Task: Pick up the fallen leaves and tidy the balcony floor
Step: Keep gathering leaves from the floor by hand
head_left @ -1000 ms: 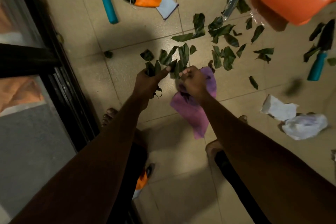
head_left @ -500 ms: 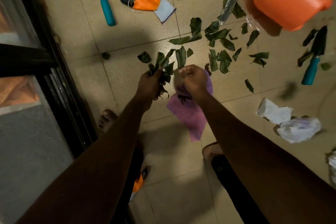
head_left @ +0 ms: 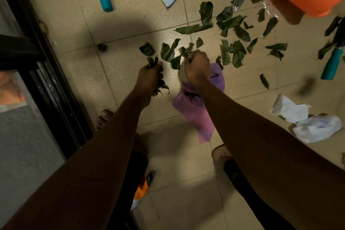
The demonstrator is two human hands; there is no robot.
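Between door frame (head_left: pixel 56 89) and leaves (head_left: pixel 237 52), tiles (head_left: pixel 115 69)

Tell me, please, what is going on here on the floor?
A person is gathering fallen leaves from the tiled floor. The left hand grips a bunch of them; the right hand holds a purple cloth, its fist down among the nearest leaves. Many leaves lie scattered beyond the hands, so the job is unfinished.

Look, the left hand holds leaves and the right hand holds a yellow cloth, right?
No: the cloth is purple, not yellow; the head view shows it. The left hand does hold leaves, and the right hand holds the cloth.
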